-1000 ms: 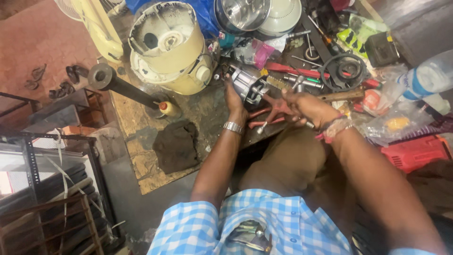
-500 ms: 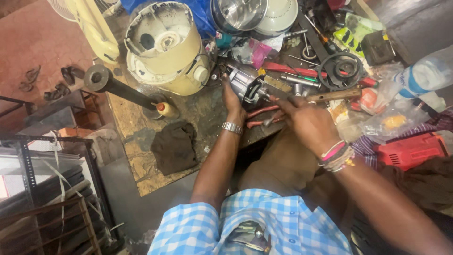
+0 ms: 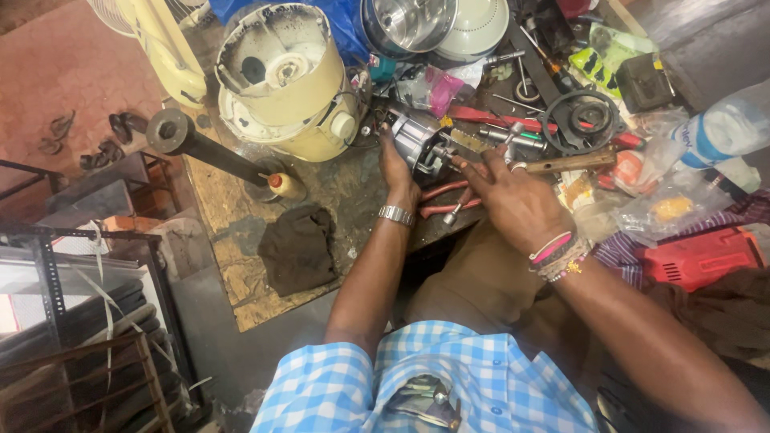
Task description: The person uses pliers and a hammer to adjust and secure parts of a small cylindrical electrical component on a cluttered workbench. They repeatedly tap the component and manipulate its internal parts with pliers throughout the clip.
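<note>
A person in a blue checked shirt is working on a small electric motor [image 3: 419, 148] near the middle of a cluttered tabletop [image 3: 233, 216]. The right hand [image 3: 513, 200], which was down by the red-handled pliers [image 3: 449, 200] a second ago, is now reaching up to the motor, fingers spread and touching its side, so work is shifting from tool to part. The left hand [image 3: 397, 172] is gripping the motor from below, wrist bent upward, beside a cream appliance housing [image 3: 281, 80].
</note>
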